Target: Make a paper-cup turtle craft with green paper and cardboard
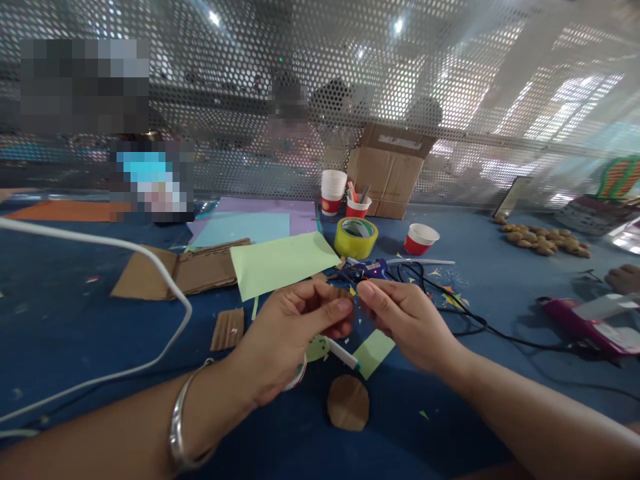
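My left hand point(307, 320) is closed, its thumb pressed to the curled fingers; what it pinches, if anything, is too small to make out. Just to its right, my right hand point(405, 317) has thumb and forefinger together, with something tiny and unclear at the tips. Behind the fingertips lies a blue glue gun point(373, 269). Below the hands are a white marker with a teal end point(344, 355), a green paper piece point(374, 353), a small green cutout point(318, 349) and a round cardboard disc point(349, 403).
Yellow tape point(355, 239), a red-white cup point(421, 239), stacked cups point(333, 192) and green paper point(285, 263) stand or lie behind. A white cable point(173, 287) crosses the left; a black cable point(500, 327) runs right to a purple power strip point(590, 327), near another person's hand point(624, 279).
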### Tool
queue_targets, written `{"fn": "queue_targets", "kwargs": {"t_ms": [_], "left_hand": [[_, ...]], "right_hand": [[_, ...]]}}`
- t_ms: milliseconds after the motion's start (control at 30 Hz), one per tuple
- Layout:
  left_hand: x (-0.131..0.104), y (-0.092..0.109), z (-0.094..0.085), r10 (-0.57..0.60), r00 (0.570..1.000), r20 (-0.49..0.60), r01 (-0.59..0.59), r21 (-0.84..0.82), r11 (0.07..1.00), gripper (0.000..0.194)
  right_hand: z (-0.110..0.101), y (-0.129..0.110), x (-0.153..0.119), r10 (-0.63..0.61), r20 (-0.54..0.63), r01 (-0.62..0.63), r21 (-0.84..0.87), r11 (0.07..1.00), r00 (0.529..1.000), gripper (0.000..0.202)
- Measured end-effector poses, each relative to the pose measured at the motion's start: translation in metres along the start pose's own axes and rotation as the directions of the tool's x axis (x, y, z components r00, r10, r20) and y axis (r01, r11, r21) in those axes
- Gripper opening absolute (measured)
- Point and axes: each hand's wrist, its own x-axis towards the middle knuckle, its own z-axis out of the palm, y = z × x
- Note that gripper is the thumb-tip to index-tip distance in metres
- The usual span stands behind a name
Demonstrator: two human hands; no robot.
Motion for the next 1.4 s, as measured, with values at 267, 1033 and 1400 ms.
{"fn": "queue_targets", "kwargs": {"t_ms": [267, 1033, 1400], "left_hand": [[0.0021, 0.0121, -0.0061, 0.041, 0.999, -0.029, -0.04, 0.043, 0.998, 0.012], [-0.0044, 0.0061, 0.0009, 0.013, 0.999, -0.046, -0.01, 0.074, 0.997, 0.019], [-0.0044, 0.006, 0.0003, -0.038, 0.998, -0.055, 0.038, 0.003, 0.999, 0.017]], "right_hand": [[-0.0084, -0.0021, -0.0026, -0.048, 0.041, 0.056, -0.215, 0.975, 0.998, 0.051], [-0.0008, -0.004, -0.0067, -0.061, 0.052, 0.072, -0.238, 0.969, 0.997, 0.051], [-0.001, -0.0037, -0.0044, -0.048, 0.067, 0.058, -0.158, 0.986, 0.997, 0.048]]}}
